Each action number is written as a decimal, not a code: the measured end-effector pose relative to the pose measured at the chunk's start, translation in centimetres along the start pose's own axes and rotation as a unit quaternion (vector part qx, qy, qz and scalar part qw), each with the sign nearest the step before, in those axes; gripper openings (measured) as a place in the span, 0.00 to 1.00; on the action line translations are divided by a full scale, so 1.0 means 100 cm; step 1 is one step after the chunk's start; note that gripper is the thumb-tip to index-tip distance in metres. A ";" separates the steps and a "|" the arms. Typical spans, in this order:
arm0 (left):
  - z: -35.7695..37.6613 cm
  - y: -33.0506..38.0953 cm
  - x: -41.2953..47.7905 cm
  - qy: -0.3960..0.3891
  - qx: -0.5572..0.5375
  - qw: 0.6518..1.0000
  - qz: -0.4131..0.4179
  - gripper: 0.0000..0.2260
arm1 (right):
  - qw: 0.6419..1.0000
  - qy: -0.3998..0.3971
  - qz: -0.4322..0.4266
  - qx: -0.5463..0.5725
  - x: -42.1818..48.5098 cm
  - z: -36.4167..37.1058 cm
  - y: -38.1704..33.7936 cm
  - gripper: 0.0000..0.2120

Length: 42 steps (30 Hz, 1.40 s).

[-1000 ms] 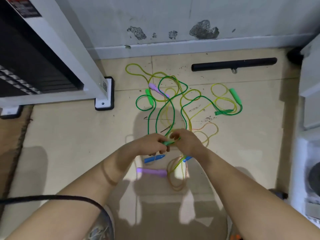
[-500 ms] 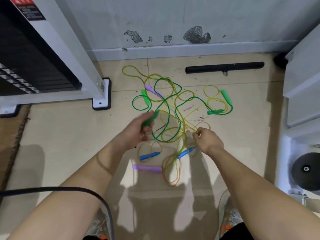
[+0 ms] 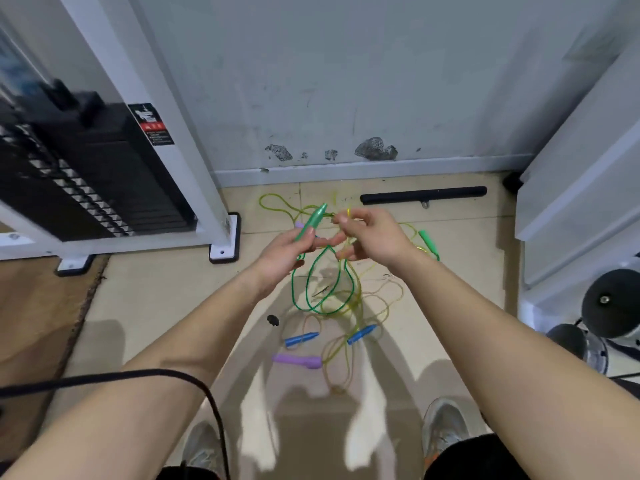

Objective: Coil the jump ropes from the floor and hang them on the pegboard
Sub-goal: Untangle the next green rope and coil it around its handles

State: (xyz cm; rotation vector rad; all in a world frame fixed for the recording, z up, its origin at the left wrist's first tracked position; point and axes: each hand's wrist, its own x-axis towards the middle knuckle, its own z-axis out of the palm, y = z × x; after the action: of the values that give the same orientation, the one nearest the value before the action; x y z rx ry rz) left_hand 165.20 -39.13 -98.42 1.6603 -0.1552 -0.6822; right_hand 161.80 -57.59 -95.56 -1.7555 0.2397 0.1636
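Step in hand: coiling the first rope. The left hand [image 3: 285,252] grips the green handle [image 3: 311,220], whose tip points up past its fingers. The right hand [image 3: 375,237] pinches the green rope [image 3: 320,292] just beside that tip with its other fingers loosely spread, and two loops hang below both hands toward the floor [image 3: 156,306]. Next move, as judged: the right fingers feed another length across to the left, gently, since the yellow rope [image 3: 262,201] looks tangled in below; no pegboard is in view.
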 end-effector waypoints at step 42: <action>0.064 0.030 -0.045 -0.012 -0.219 0.976 -0.001 0.13 | 0.972 0.091 0.013 0.215 -0.040 -0.002 -0.079 0.14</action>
State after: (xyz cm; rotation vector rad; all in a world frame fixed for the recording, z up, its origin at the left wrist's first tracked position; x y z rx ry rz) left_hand 159.04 -43.20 -94.44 1.2299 -0.0164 -0.6816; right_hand 159.87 -56.03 -87.06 -1.3360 0.4015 -0.0314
